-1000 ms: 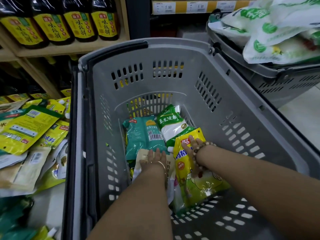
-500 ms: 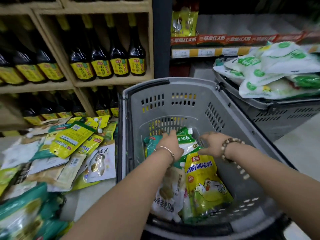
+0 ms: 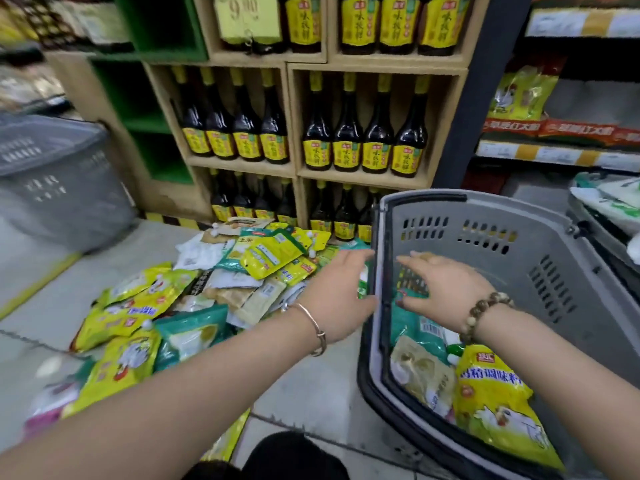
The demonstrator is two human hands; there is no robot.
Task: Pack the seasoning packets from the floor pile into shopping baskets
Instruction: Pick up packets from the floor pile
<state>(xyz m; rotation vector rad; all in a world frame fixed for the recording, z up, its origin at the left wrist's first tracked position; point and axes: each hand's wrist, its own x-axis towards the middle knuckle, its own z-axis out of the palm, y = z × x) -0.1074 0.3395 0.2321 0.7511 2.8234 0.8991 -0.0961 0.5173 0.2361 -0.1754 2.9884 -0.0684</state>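
A grey plastic shopping basket with a dark rim [image 3: 485, 216] is seen standing on the pale tiled floor [image 3: 311, 386] at the right. Inside it, a yellow seasoning packet printed with a white chicken [image 3: 495, 403] is laid nearest the camera, with a pale beige packet [image 3: 422, 372] just beside it on the left and a teal packet [image 3: 412, 323] further in.

The left hand [image 3: 337, 289] is held outside the basket, next to its left rim, with fingers straight and nothing gripped; whether the fingertips touch the rim cannot be told through the blur. The right hand [image 3: 446, 292] is held over the basket's interior, above the teal packet, fingers spread and relaxed, nothing gripped. A thin metal bangle [image 3: 317, 327] is worn on the left wrist and a brown beaded bracelet [image 3: 485, 313] on the right.

The loose pile of yellow, teal and white seasoning packets [image 3: 207, 289] is spread on the floor to the left of the basket, in front of wooden shelves [image 3: 294, 116] stocked with dark bottles bearing yellow labels [image 3: 346, 133]. A second grey basket [image 3: 59, 181], blurred, is seen at the far left, and another basket heaped with white packets [image 3: 606, 202] at the right edge.
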